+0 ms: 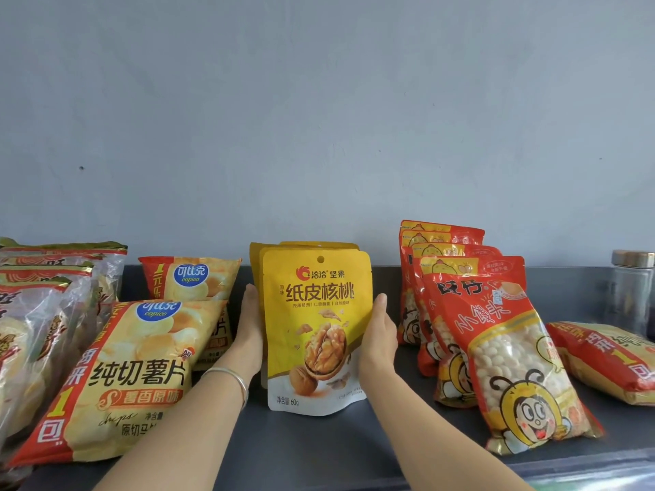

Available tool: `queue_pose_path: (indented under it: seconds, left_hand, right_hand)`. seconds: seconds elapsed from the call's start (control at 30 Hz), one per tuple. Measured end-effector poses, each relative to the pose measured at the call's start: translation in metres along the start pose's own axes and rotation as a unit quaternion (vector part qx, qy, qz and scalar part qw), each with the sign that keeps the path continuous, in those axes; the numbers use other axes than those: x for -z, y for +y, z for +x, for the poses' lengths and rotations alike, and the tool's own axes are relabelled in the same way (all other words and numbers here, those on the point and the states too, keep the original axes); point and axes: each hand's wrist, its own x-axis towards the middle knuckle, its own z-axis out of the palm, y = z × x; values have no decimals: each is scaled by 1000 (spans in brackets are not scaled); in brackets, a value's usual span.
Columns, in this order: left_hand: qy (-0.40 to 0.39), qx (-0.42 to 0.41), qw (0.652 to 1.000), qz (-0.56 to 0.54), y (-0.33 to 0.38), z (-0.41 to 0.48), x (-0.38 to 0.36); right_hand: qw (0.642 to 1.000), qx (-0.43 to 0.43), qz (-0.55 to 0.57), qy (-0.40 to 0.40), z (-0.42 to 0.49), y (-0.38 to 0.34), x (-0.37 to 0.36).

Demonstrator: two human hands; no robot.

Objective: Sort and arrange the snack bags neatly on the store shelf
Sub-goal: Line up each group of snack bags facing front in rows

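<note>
Both forearms reach in from 6 o'clock and bracket a standing stack of yellow walnut pouches (319, 327) at the middle of the dark shelf (319, 451). The left hand (250, 324) lies flat against the stack's 9 o'clock edge, fingers straight and pointing up, a silver bangle (230, 379) on the wrist. The right hand (379, 334) presses the 3 o'clock edge the same way, thumb side towards the camera and fingers extended upward; neither hand curls round a pouch, both simply squeeze the stack between flat palms.

Three walnut pouches can be counted: the front one upright, and two more behind it showing only their top and left edges.

At 9 o'clock from the stack are two Copico potato chip bags (141, 366), one leaning in front, one behind it. Further out at 9 o'clock, at least three clear bags with red-and-gold headers (39, 313) stand in a row, partly cut off by the frame. At 3 o'clock four red bee-printed bun-ball bags (510, 352) lean in an overlapping file. Beyond them one red-and-yellow bag (602, 359) lies flat, and one glass jar with a metal lid (632, 292) stands at the back by the grey wall (319, 118)
</note>
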Motion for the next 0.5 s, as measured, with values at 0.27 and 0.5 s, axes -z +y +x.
queue_pose_path:
  seconds: [0.27, 0.5]
  left_hand:
    - [27, 24, 999, 6, -2, 27, 13]
    - [-2, 19, 997, 75, -15, 81, 33]
  right_hand:
    - [1000, 2, -13, 7, 3, 3, 4]
    - [1000, 3, -4, -17, 1, 4, 5]
